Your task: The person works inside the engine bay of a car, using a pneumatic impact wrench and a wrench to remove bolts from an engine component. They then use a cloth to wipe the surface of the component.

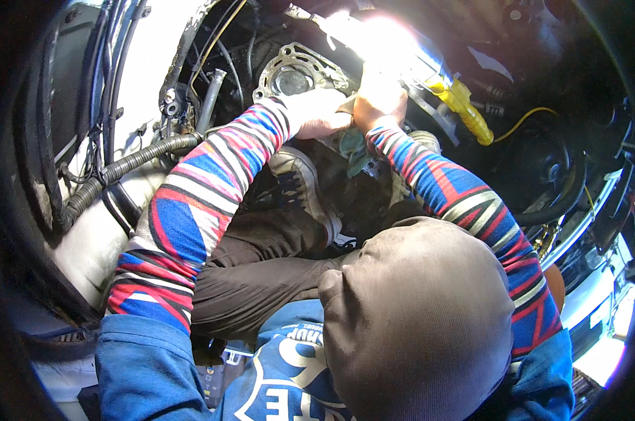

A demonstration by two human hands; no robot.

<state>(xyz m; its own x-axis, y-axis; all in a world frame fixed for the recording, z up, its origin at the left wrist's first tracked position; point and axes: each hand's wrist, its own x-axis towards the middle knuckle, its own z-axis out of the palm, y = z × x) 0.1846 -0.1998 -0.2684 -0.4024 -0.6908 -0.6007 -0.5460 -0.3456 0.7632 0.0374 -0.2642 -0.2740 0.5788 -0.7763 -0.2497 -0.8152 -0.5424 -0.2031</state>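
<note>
My two hands meet over a grey metal engine casting (294,57) with a round opening. My left hand (319,112) is closed, its fingertips pressed around a small brown piece (347,105) with a folded look. Right beside it, my right hand (379,102) is curled shut against the other side of that piece. Whatever lies inside the right fist is hidden, and glare washes out its top. A blue-green rag or cover (352,146) sits below the hands, between my shoes. Patterned red, white and blue sleeves cover both forearms.
A lit work lamp with a yellow handle (464,112) lies across the far right, its cord trailing right. A ribbed hose (149,154) and a metal rod (211,100) stand at left. My left shoe (300,182) is near the casting. A rounded dark cloth shape (419,323) blocks the lower middle.
</note>
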